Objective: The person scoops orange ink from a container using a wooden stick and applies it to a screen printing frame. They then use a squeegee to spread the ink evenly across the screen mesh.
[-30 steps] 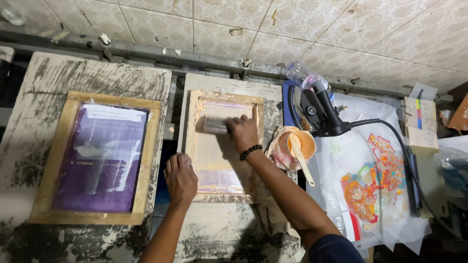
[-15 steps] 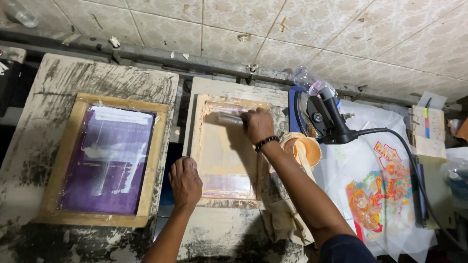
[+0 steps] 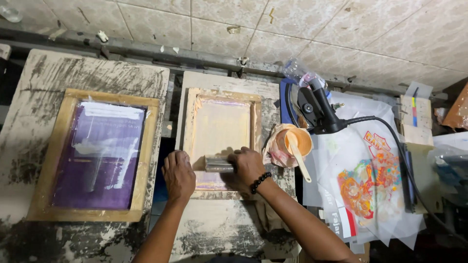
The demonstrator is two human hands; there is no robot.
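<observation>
A wooden screen-printing frame (image 3: 220,97) lies on a stained board in the middle. My right hand (image 3: 246,168), with a black bead bracelet at the wrist, grips a squeegee (image 3: 218,164) that rests on the mesh near the frame's near end. My left hand (image 3: 178,175) presses flat on the frame's near left corner, fingers together, holding nothing. The mesh looks pale with faint orange and purple tints.
A second wooden frame with purple mesh (image 3: 97,156) lies on the left board. An orange ink tub with a stick (image 3: 294,142) sits right of the middle frame. A black heat gun with cable (image 3: 317,107) and colourful printed sheets (image 3: 370,180) lie on the right.
My right hand has pulled the squeegee from the far end of the middle frame down to its near end. My left hand stayed on the frame's near left corner.
</observation>
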